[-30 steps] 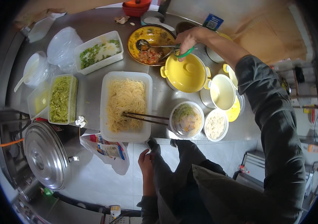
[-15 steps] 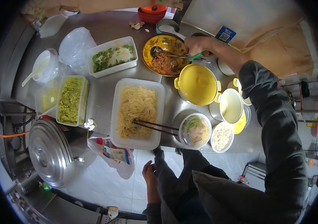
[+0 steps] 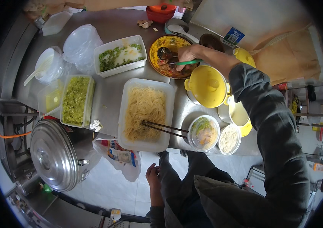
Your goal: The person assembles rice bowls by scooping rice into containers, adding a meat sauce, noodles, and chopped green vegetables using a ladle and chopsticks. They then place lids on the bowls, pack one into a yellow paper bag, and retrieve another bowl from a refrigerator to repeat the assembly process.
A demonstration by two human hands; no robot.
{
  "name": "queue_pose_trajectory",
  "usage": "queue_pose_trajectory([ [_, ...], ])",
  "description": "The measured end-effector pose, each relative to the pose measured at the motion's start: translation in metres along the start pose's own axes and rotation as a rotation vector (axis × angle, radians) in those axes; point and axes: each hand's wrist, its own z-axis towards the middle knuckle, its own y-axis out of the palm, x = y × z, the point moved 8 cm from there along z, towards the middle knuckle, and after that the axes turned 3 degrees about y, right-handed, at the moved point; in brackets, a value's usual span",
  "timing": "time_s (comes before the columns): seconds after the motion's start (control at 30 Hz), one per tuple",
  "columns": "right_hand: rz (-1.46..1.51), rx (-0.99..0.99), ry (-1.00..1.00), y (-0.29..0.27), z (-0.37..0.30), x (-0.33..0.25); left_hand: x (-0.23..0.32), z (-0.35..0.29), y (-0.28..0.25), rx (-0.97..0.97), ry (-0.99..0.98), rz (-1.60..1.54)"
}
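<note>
My right hand (image 3: 188,55) reaches over the far patterned yellow bowl (image 3: 156,68), which holds reddish chopped meat. Its fingers are closed round the green-handled ladle (image 3: 164,53), low on the handle, and partly hidden by it. The ladle's round head rests inside the bowl. My left hand (image 3: 152,171) hangs beside my leg, below the counter edge, its loosely curled fingers apart and holding nothing. Closer to me stands a white tub of noodles (image 3: 144,108) with dark chopsticks (image 3: 165,128) lying across its rim. Right of it is a clear round tub with greens (image 3: 203,133).
A tray of chopped green onion (image 3: 119,57) and a tub of green chopped food (image 3: 78,100) stand left. At right are a yellow lid (image 3: 208,86), a pale pot (image 3: 232,113) and a tub of crumbly white food (image 3: 229,140). A large steel pot (image 3: 51,155) sits lower left.
My right hand has moved down and left along the ladle handle, over the bowl. The counter has shifted slightly right in view. My left hand stays by my leg.
</note>
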Motion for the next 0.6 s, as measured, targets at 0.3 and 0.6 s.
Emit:
queue_pose_trajectory([
  [0.3, -0.581, 0.343, -0.072, -0.026, -0.071, -0.03, 0.015, -0.001, -0.014, 0.049, 0.026, -0.011],
  [0.6, -0.961, 0.555, -0.151, -0.036, -0.059, -0.04, 0.004, 0.005, -0.018, 0.041, 0.019, -0.027],
])
